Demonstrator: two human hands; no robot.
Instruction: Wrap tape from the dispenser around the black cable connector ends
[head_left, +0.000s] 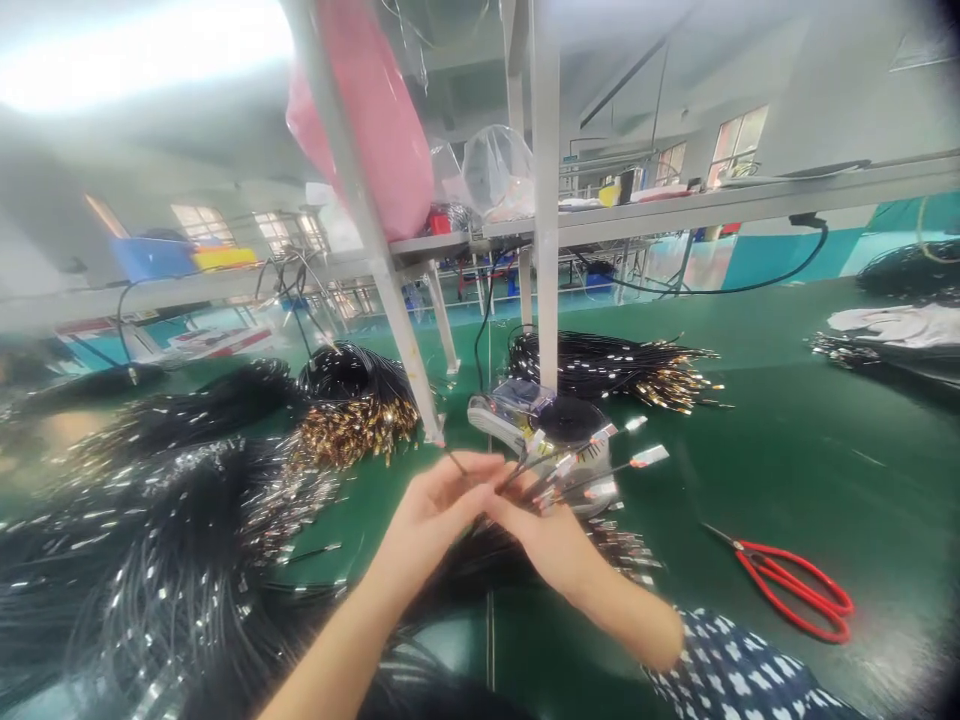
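My left hand (442,500) and my right hand (544,530) meet in the middle of the view, thumbs almost touching. Several thin black cables (570,484) with silvery-white tags at their ends fan out to the right from my right hand, whose fingers are closed on them. In my left hand, fingers pinched together, a thin dark cable (456,462) pokes up between thumb and forefinger. Just behind the hands stands a grey-white device (495,425) with a black round top (568,418). Below the hands lies a dark cable bundle (480,565), partly hidden by them.
Large heaps of black cables (172,560) cover the left side of the green table (750,430). A coiled bundle with gold-coloured ends (352,400) and another bundle (600,365) lie farther back. Red-handled scissors (795,590) rest at right. White shelf posts (548,200) rise behind the hands.
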